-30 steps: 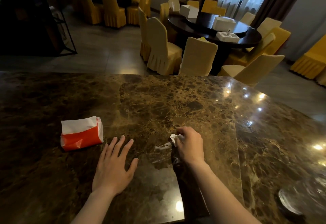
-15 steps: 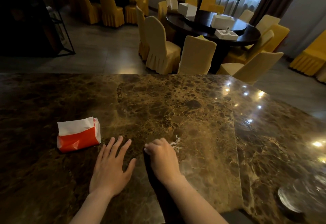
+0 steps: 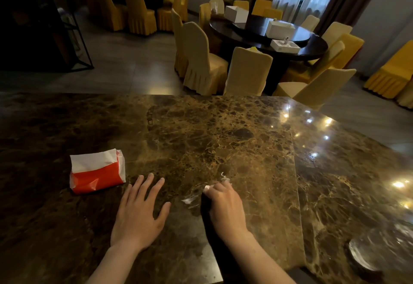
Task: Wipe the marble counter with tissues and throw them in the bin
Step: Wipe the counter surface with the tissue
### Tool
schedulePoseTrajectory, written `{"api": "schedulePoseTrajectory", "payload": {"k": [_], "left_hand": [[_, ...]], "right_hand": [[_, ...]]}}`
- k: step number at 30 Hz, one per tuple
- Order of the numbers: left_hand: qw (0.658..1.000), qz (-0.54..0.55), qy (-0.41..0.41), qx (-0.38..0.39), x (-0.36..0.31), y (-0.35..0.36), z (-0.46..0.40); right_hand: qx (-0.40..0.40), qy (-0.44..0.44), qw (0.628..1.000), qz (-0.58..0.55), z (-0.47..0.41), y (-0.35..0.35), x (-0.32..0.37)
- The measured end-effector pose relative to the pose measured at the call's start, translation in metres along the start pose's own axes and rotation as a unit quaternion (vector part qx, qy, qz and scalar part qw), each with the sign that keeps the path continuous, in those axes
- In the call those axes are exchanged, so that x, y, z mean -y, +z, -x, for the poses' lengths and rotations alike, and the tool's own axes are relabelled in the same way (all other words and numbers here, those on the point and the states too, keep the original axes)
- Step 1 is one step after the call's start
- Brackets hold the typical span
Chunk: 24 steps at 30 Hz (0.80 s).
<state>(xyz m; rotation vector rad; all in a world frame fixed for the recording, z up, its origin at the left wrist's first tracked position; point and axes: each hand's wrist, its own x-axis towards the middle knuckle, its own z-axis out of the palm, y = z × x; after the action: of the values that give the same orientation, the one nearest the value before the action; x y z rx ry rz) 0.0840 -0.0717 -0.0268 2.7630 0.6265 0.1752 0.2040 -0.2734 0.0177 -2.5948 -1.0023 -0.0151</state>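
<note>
A brown marble counter (image 3: pixel 223 131) fills the lower half of the head view. My right hand (image 3: pixel 225 205) is closed over a crumpled white tissue (image 3: pixel 224 178) and presses it on the marble; only small white bits show past the fingers. My left hand (image 3: pixel 139 210) lies flat on the counter with its fingers spread, holding nothing. A red and white tissue pack (image 3: pixel 97 173) lies to the left of that hand, a short gap away. No bin is in view.
The counter's far edge (image 3: pixel 201 95) faces a dining room with a dark round table (image 3: pixel 268 35) and yellow-covered chairs (image 3: pixel 201 60). A dark metal rack (image 3: pixel 44 26) stands at the far left. A round glass object (image 3: pixel 380 248) sits at the counter's lower right.
My right hand swept the tissue to the left toward my left hand, then shifted slightly back right. The left hand and the tissue pack stayed in place.
</note>
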Motion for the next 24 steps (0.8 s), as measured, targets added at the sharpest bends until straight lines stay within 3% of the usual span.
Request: {"api": "schedulePoseTrajectory", "payload": {"k": [3, 6, 8, 10, 14, 24], "left_hand": [[1.0, -0.009, -0.003, 0.009, 0.001, 0.001, 0.001], [1.0, -0.005, -0.005, 0.008, 0.001, 0.0, 0.0], [1.0, -0.003, -0.003, 0.009, 0.001, 0.001, 0.0], [1.0, -0.001, -0.006, 0.01, 0.001, 0.0, 0.0], [1.0, -0.001, -0.006, 0.008, -0.001, -0.002, 0.0], [1.0, 0.008, -0.005, 0.008, -0.002, -0.005, 0.001]], "right_hand": [[0.017, -0.018, 0.999, -0.02, 0.003, -0.005, -0.006], [-0.046, 0.093, 0.989, -0.105, -0.015, -0.028, -0.027], [-0.121, 0.162, 0.975, -0.095, -0.033, -0.044, -0.049], [-0.121, 0.181, 0.973, -0.082, -0.045, -0.05, -0.058], [-0.052, 0.179, 0.979, -0.086, -0.045, -0.036, -0.056], [-0.031, 0.039, 0.996, -0.072, -0.01, -0.015, -0.027]]}}
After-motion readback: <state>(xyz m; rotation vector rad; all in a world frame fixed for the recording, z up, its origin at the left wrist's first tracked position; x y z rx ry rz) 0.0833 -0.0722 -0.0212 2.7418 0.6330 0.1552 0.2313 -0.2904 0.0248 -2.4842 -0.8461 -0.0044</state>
